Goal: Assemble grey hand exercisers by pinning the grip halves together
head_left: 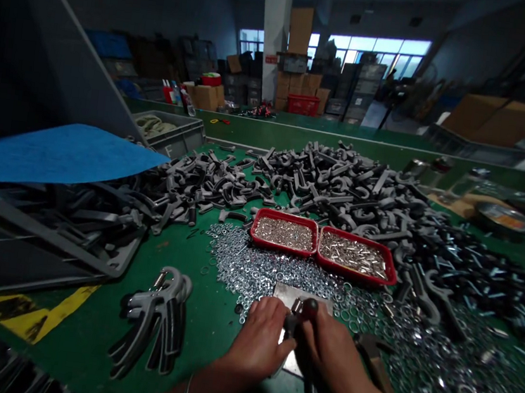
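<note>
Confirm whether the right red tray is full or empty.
Full: small silver metal pieces cover the whole floor of the red tray, with no bare bottom showing. Their depth cannot be told.

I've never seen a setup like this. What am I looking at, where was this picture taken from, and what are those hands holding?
This picture comes from a camera worn on a person's head, looking forward and down, so you see what they see. There's no machine: these are the person's bare hands. The left hand and right hand grip a small dark part over a flat metal plate; it's too hidden to identify exactly. The green workbench holds loose metal washers, two red trays of small metal pieces, a large heap of grey handles, and a small stack of spring-fitted grey handles.
</note>
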The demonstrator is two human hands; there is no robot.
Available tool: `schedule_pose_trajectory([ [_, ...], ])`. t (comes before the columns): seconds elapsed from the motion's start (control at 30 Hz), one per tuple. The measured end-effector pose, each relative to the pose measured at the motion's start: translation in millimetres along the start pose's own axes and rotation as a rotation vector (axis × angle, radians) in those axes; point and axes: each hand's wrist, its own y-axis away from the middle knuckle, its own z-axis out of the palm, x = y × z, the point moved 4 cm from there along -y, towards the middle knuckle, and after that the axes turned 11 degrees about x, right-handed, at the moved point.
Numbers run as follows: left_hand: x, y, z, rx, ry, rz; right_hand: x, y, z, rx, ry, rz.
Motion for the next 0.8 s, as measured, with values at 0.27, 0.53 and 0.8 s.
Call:
schedule_pose_trajectory([
  [0.27,6.2,8.8,-2.4,0.015,-0.044,0.007,8.2,-24.4,-41.3,0.150,-0.362,0.225],
  [0.53,16.5,-68.8,-64.3,0.037,-0.294,0.224,75.8,-57.7,-102.8,0.210,0.169,0.100],
  [0.8,-41.7,-201.8,-83.1,0.058,-0.589,0.082,10.7,-142.9,-33.1,0.017,0.360,-0.224],
])
